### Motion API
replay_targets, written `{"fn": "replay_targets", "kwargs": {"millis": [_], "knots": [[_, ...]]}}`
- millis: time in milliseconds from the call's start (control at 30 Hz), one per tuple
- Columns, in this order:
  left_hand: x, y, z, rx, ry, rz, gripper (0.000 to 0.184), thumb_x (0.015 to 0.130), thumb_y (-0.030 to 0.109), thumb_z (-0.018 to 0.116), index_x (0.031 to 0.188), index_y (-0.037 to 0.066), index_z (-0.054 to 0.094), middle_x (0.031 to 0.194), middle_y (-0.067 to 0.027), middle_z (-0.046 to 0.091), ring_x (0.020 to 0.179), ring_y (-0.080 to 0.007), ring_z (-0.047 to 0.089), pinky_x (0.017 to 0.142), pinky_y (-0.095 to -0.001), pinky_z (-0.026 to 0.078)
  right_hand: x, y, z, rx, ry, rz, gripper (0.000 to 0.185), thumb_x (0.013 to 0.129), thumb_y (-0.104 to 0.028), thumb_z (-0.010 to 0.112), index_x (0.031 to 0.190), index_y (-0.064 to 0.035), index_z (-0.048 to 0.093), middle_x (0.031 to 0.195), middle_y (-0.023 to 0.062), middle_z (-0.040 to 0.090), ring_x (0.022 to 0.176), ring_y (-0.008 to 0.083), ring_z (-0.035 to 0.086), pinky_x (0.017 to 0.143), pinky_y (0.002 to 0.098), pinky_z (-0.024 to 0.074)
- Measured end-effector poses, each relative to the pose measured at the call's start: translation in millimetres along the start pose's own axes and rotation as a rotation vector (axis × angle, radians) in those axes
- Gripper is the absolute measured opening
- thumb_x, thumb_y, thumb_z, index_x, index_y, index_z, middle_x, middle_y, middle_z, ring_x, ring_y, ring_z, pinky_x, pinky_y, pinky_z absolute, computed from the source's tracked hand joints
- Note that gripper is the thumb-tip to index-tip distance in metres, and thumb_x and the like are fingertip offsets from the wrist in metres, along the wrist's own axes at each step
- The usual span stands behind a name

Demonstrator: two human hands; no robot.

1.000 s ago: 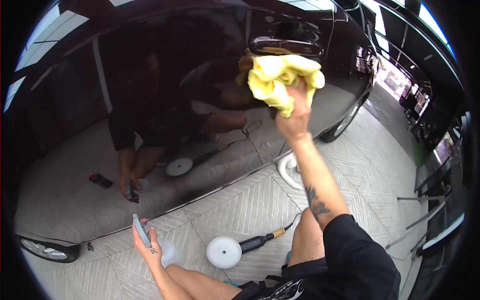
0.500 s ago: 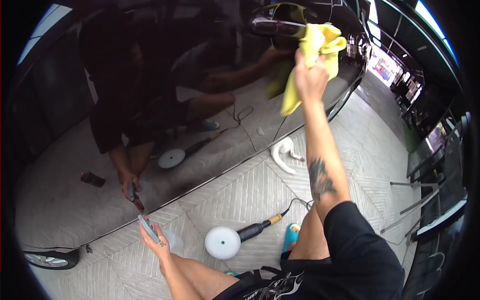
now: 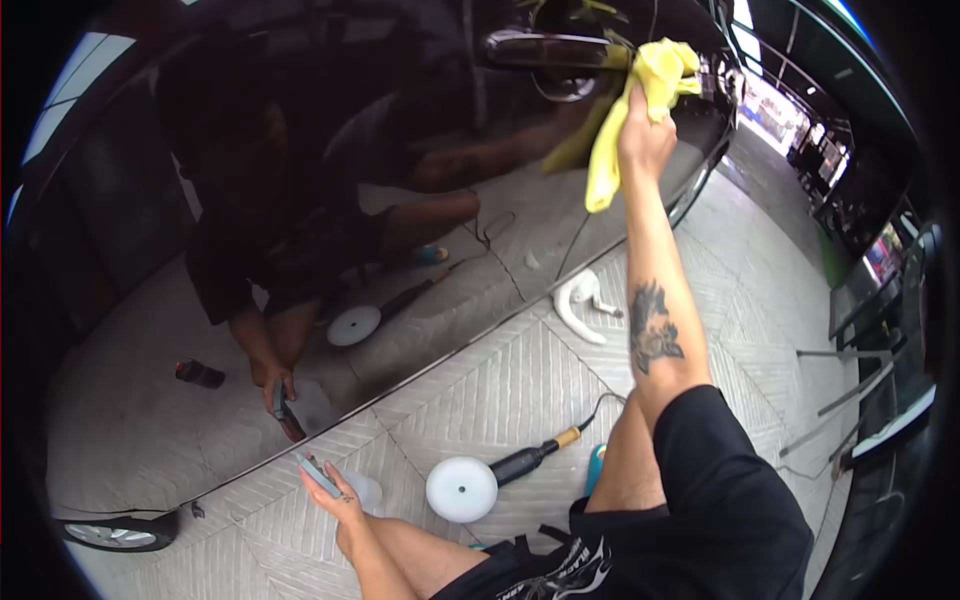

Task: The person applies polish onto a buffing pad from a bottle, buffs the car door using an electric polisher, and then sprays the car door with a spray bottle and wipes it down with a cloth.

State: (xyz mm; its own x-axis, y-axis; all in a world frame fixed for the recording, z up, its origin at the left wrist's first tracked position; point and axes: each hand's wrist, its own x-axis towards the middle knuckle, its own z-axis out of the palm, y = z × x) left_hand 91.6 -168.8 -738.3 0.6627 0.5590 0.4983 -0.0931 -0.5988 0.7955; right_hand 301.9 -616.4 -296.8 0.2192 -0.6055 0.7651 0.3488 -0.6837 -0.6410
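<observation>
My right hand [image 3: 645, 142] grips a bunched yellow cloth [image 3: 665, 78] against the dark, glossy car door [image 3: 400, 210], just right of and below the door handle [image 3: 548, 52]. One end of the cloth hangs down to the left of the hand. Low on the left, my left hand [image 3: 338, 496] is closed round a small flat grey object [image 3: 321, 476], held near the door's lower edge. What that object is cannot be made out.
A polisher with a round white pad [image 3: 462, 489] lies on the patterned floor [image 3: 480, 400], its cable running right. Behind my left hand is a translucent white container [image 3: 362, 490]. A white animal [image 3: 580, 305] lies partly beside the car. Wheels [image 3: 115, 535] show at both ends.
My right hand has moved right and up with the cloth, from below the handle to beside it. My left hand, still holding the grey object, appears slightly lower and further right as the view shifts.
</observation>
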Motion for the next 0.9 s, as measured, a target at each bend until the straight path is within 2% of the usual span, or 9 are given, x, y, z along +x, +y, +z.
{"fn": "replay_targets", "kwargs": {"millis": [167, 233, 400, 500, 567, 667, 767, 833, 900], "knots": [[2.5, -3.0, 4.7, 0.047, -0.005, 0.033, 0.045, 0.091, 0.008, 0.063, 0.130, -0.008, 0.048, 0.120, -0.0266, 0.059, 0.108, -0.0386, 0.059, 0.092, -0.0432, 0.046, -123.4, -20.1, 14.6, 0.337, -0.134, -0.304, 0.067, 0.087, -0.017, 0.065, 0.143, 0.0037, 0.035, 0.132, 0.0289, 0.051, 0.131, 0.0405, 0.044, 0.110, 0.0470, 0.0308], [2.5, -11.8, 11.2, 0.095, -0.012, 0.076, 0.044, 0.091, 0.008, 0.063, 0.129, -0.008, 0.048, 0.120, -0.0267, 0.060, 0.107, -0.0386, 0.060, 0.092, -0.0431, 0.046, -134.0, -21.7, 8.5, 0.939, -0.399, -0.354, 0.039, 0.089, -0.020, 0.062, 0.122, 0.0012, 0.054, 0.128, 0.0167, 0.055, 0.121, 0.0264, 0.050, 0.106, 0.0433, 0.0345], [1.4, -7.6, -3.1, -0.018, -0.092, -0.016, 0.043, 0.091, 0.008, 0.062, 0.129, -0.007, 0.049, 0.114, -0.0244, 0.062, 0.097, -0.0370, 0.063, 0.084, -0.0413, 0.049, -72.6, 12.9, 2.8, 0.393, -0.046, 0.316, 0.033, 0.096, -0.033, 0.060, 0.094, 0.0001, 0.064, 0.068, 0.0039, 0.064, 0.052, 0.0145, 0.058, 0.054, 0.0316, 0.0477], [1.4, -8.4, 11.0, -0.027, -0.127, -0.024, 0.042, 0.091, 0.008, 0.062, 0.129, -0.006, 0.049, 0.112, -0.0235, 0.063, 0.092, -0.0350, 0.063, 0.082, -0.0405, 0.050, -209.6, -107.3, 29.0, 0.234, -0.072, -0.425, 0.030, 0.092, -0.020, 0.059, 0.114, -0.0006, 0.064, 0.113, 0.0178, 0.062, 0.115, 0.0294, 0.055, 0.108, 0.0484, 0.0327], [-5.2, -10.7, 1.2, -0.001, -0.164, -0.048, 0.042, 0.090, 0.008, 0.062, 0.128, -0.005, 0.050, 0.111, -0.0229, 0.064, 0.089, -0.0336, 0.063, 0.080, -0.0399, 0.050, -257.2, -109.2, 44.8, 0.868, -0.732, -0.269, 0.042, 0.086, -0.022, 0.059, 0.123, -0.0033, 0.057, 0.129, 0.0177, 0.054, 0.124, 0.0372, 0.047, 0.108, 0.0529, 0.0315], [1.2, -0.8, 5.4, -0.025, -0.167, -0.034, 0.041, 0.090, 0.008, 0.062, 0.128, -0.004, 0.051, 0.109, -0.0216, 0.064, 0.084, -0.0306, 0.063, 0.079, -0.0394, 0.050, -151.9, -39.9, 11.4, 0.153, -0.342, -0.972, 0.032, 0.088, -0.015, 0.058, 0.118, -0.0046, 0.061, 0.115, 0.0152, 0.062, 0.104, 0.0344, 0.060, 0.091, 0.0482, 0.0479], [0.0, 3.0, -4.1, -0.056, -0.228, -0.080, 0.041, 0.089, 0.007, 0.062, 0.128, -0.003, 0.051, 0.108, -0.0201, 0.064, 0.082, -0.0288, 0.064, 0.078, -0.0389, 0.050, -54.1, -7.5, -21.5, 0.014, -0.289, 0.279, 0.030, 0.092, -0.014, 0.061, 0.117, 0.0028, 0.058, 0.108, 0.0188, 0.065, 0.099, 0.0335, 0.064, 0.082, 0.0410, 0.0511], [3.8, 2.6, -8.4, -0.093, -0.193, -0.094, 0.041, 0.089, 0.006, 0.062, 0.128, -0.004, 0.051, 0.105, -0.0196, 0.064, 0.082, -0.0280, 0.063, 0.077, -0.0383, 0.050, -76.4, -0.2, 2.7, -0.060, -0.049, -0.186, 0.033, 0.094, -0.022, 0.063, 0.116, 0.0025, 0.058, 0.098, 0.0140, 0.070, 0.083, 0.0214, 0.066, 0.075, 0.0356, 0.0518], [2.4, -2.8, -5.0, -0.072, -0.168, -0.066, 0.041, 0.090, 0.006, 0.062, 0.129, -0.002, 0.051, 0.111, -0.0183, 0.064, 0.085, -0.0268, 0.063, 0.078, -0.0365, 0.050, -147.3, -95.7, 22.4, 0.307, -0.189, -0.360, 0.039, 0.093, -0.018, 0.063, 0.124, 0.0032, 0.054, 0.118, 0.0213, 0.062, 0.110, 0.0333, 0.060, 0.095, 0.0420, 0.0446]]}}
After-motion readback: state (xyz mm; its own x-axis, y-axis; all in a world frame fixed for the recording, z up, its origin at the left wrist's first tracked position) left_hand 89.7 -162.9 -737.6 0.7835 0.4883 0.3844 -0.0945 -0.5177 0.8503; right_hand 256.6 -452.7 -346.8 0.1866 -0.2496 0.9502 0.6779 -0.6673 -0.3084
